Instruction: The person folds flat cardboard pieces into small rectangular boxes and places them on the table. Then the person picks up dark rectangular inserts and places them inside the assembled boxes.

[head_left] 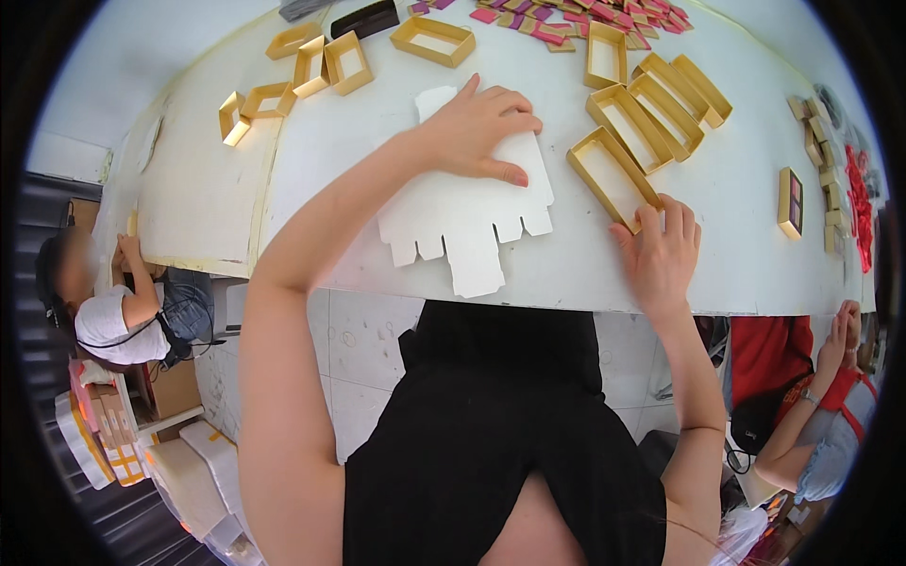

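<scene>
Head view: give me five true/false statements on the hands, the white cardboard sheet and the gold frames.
1. The left hand lies flat on the white cardboard sheet. True.
2. The right hand holds a red card. False: its fingers touch the corner of a gold frame at the table edge.
3. The cardboard sheet is folded into a closed box. False: it lies flat, its tabs toward the person.
4. More gold frames lie beyond the right hand. True.
5. The pink and red cards lie under the left hand. False: they lie at the far side of the table.
</scene>
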Demonstrator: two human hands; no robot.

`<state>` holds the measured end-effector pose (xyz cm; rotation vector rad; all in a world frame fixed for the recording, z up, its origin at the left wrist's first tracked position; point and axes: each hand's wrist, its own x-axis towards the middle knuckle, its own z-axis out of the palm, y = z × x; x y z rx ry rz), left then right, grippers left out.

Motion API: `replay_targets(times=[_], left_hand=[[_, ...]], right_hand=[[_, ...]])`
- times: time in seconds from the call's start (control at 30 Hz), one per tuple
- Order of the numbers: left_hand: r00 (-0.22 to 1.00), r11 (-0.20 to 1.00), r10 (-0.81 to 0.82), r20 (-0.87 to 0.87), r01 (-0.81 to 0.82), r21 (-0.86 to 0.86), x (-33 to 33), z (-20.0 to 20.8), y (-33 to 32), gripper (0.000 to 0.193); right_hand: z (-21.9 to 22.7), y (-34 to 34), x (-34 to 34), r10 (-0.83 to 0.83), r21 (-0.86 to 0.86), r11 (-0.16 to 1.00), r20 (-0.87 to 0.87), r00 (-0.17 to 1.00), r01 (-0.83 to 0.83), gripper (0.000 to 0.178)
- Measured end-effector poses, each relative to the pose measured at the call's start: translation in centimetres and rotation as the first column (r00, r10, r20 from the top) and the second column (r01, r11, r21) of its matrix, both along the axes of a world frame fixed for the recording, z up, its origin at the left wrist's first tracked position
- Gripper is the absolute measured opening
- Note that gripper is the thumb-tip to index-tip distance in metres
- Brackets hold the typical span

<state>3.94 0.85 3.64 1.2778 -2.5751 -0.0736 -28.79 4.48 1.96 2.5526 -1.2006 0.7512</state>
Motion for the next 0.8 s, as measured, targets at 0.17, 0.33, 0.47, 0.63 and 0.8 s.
replay_targets(times=[0.17,0.33,0.47,0.63,0.8], left_hand=[[0.992,0.994,0.075,-0.105,-0.066,0.088,2.4,0.0,3.5,0.06],[0.99,0.995,0.093,-0.107,-0.088,0.053,6.5,0.3,6.6,0.056],[0.833,0.8,0.456,-0.314,-0.538,-0.265,13.1,0.7,0.8,0.043],[0.693,0.695,0.715,0.092,-0.692,-0.193,20.1,2.0,-10.7,0.03],[0.647,0.615,0.762,0.015,-0.716,-0.331,17.0,4.1,-14.3,0.014]], right_hand=[[0.0,-0.1,1.6,0.01,0.122,0.992,0.081,0.997,-0.02,0.035],[-0.2,-0.5,2.2,0.061,0.2,0.976,0.133,0.989,-0.087,0.035],[-0.3,0.0,2.1,0.053,0.266,0.959,0.175,0.983,-0.099,0.035],[1.3,-0.6,2.2,0.216,0.048,0.973,0.152,0.964,-0.225,0.047],[4.0,-6.6,1.7,-0.026,0.064,0.998,0.123,0.992,0.018,0.071]])
